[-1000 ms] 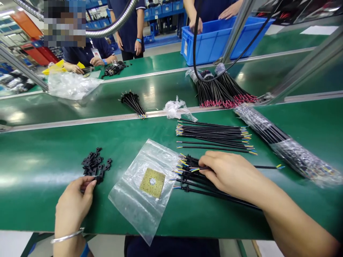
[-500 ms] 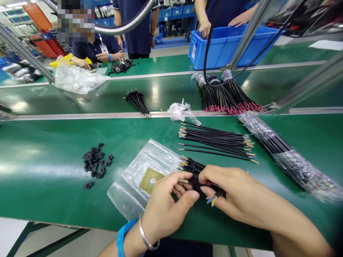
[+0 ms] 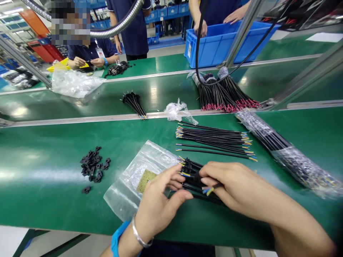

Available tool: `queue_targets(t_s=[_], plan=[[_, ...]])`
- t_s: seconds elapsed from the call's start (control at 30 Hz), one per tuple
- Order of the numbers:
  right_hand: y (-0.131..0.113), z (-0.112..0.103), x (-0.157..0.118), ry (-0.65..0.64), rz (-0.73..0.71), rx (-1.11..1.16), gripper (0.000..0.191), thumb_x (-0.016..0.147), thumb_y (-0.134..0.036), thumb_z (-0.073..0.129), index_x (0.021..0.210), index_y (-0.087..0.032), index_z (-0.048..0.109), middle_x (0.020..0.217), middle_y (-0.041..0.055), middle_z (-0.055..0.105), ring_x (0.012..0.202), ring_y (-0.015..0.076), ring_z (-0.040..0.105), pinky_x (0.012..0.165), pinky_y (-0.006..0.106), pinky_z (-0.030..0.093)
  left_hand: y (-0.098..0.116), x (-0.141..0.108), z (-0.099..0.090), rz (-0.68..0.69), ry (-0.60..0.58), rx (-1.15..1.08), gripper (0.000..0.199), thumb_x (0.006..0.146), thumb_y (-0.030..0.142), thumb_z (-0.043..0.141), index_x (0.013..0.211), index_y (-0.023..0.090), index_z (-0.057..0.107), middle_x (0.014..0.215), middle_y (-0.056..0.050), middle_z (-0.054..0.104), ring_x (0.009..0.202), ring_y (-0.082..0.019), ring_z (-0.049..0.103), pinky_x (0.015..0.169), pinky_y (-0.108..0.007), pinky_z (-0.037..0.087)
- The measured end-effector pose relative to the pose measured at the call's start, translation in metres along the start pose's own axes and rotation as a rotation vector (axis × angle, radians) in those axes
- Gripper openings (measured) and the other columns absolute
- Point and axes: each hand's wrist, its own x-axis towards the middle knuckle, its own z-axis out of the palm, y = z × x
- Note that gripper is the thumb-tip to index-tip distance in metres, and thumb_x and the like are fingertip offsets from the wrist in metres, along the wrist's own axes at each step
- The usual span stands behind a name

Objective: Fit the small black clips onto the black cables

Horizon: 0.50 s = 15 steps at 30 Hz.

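Two hands meet over the near cables (image 3: 191,165) in the head view. The left hand (image 3: 158,203), at the pile of small black parts (image 3: 91,162) a second ago, is now beside the right hand (image 3: 237,184), thumb spread from its curled fingers with nothing discernible between. The right hand pinches a black cable (image 3: 197,176) just above those near cables; coloured wire tips (image 3: 208,191) project below its thumb. The shift suggests that attention has passed from picking parts to the cable. The left hand partly covers the clear bag (image 3: 120,196). Beyond the hands, laid-out cables (image 3: 214,136) limit forward travel, and a wrapped bundle (image 3: 289,153) bounds the right; freer room lies toward the near edge of the bench (image 3: 40,196) and left of the parts.
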Motion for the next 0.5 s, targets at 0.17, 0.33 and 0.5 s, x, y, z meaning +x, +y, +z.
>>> queue_targets(t_s=[0.17,0.33,0.5], plan=[[0.007,0.006,0.017,-0.056,0.129,-0.207,0.011,0.088,-0.016,0.049,0.084,-0.021,0.058,0.088,0.0011,0.06,0.07,0.0171,0.058,0.062,0.03,0.034,-0.016,-0.021,-0.08,-0.133,0.251,0.343,0.033,0.083,0.038,0.068,0.112,0.023,0.067,0.102,-0.005,0.073,0.087,-0.02,0.069,0.085,-0.033,0.055],[0.01,0.013,0.023,-0.054,0.121,-0.207,0.012,0.091,-0.021,0.05,0.084,-0.022,0.06,0.085,0.0008,0.064,0.074,0.0195,0.063,0.062,0.031,0.036,-0.051,-0.058,-0.178,-0.471,0.442,0.846,0.051,0.079,0.058,0.058,0.117,0.024,0.066,0.106,-0.009,0.069,0.087,-0.029,0.068,0.08,-0.045,0.054],[0.015,0.008,0.016,0.146,0.084,-0.219,0.01,0.09,-0.027,0.052,0.092,-0.022,0.061,0.084,0.0003,0.067,0.072,0.0193,0.064,0.062,0.031,0.04,-0.087,-0.079,-0.216,-0.594,0.304,0.945,0.05,0.072,0.059,0.059,0.099,0.02,0.073,0.096,-0.012,0.066,0.081,-0.031,0.066,0.081,-0.047,0.053]])
